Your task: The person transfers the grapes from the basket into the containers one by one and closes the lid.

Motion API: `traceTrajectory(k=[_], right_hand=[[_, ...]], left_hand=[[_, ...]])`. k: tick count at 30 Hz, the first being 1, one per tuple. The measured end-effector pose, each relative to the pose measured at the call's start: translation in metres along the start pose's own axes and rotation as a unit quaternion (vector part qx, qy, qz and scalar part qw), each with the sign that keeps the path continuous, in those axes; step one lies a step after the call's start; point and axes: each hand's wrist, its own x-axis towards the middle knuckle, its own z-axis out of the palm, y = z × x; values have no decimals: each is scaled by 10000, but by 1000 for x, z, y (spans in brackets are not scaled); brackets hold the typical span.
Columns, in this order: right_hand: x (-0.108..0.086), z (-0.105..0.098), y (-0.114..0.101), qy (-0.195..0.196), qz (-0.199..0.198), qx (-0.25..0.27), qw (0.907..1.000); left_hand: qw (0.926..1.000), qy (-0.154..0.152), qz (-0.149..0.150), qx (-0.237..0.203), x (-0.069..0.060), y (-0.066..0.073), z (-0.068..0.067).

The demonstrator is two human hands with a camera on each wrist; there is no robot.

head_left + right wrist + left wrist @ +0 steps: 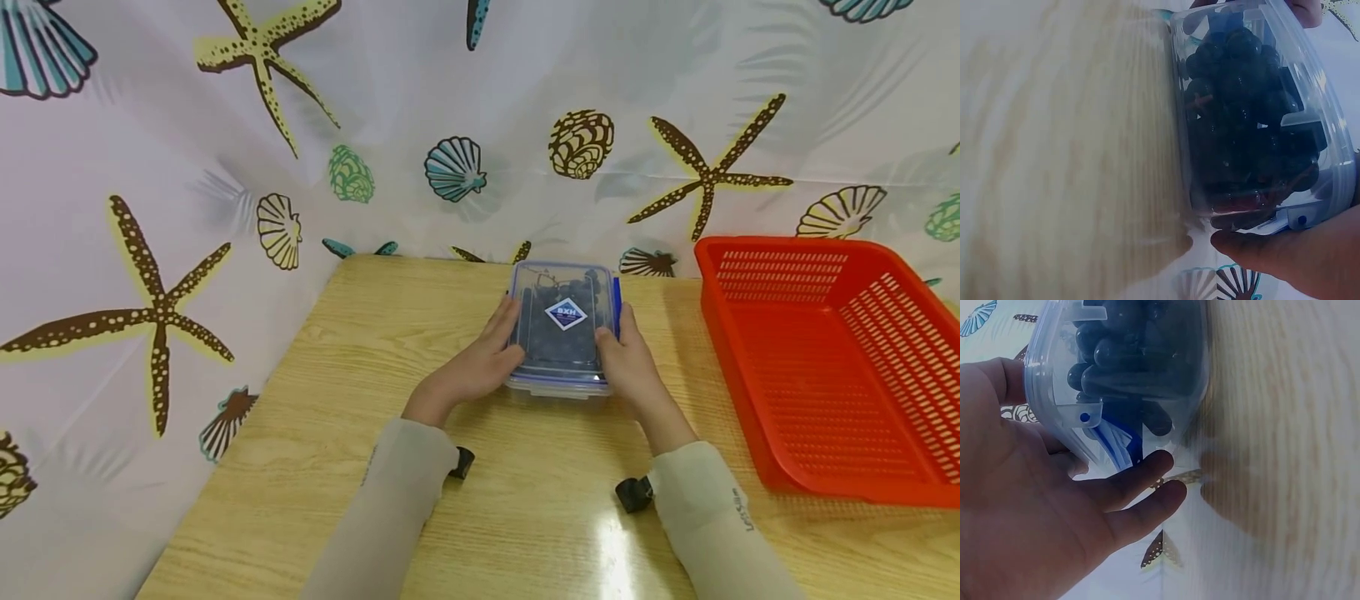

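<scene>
A clear plastic food container (558, 358) with a blue-edged lid and a diamond label stands near the table's back edge. Dark grapes (1241, 106) fill it, showing through its wall. My left hand (483, 358) holds its left side, thumb by the lid's edge; in the left wrist view two fingers (1147, 515) stretch out beyond a blue side clip (1113, 440). On the opposite side my right hand (630, 354) grips the container, thumb on the lid's rim. A blue clip (617, 304) sticks out there. The far fingers are partly hidden.
A red plastic basket (765, 433) with slotted walls stands on the right of the wood-grain table (540, 517). Behind and to the left hangs a white curtain (405, 92) printed with shells and starfish.
</scene>
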Motion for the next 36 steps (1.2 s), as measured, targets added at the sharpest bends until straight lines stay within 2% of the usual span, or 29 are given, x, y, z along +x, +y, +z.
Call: traceTrajectory(k=[5,15,20,24,30,36], right_hand=[[-1,0,-2,24,68,-119,9999],[0,3,1,30,61,147,9999],[0,2,2,45,50,59,10000],[-1,1,2,47,57,25,10000],[0,1,4,53,78,66,9999],[0,2,4,57,73,142,9999]], left_hand=[[9999,18,44,-136,1,-1,0],[9998,46,-47,-203,1,-1,1],[9997,49,-110,-212,1,1,1],[9997,98,-193,-116,1,1,1],[9978,377,-455,315,0,3,2],[9974,436,-474,318,0,6,4]])
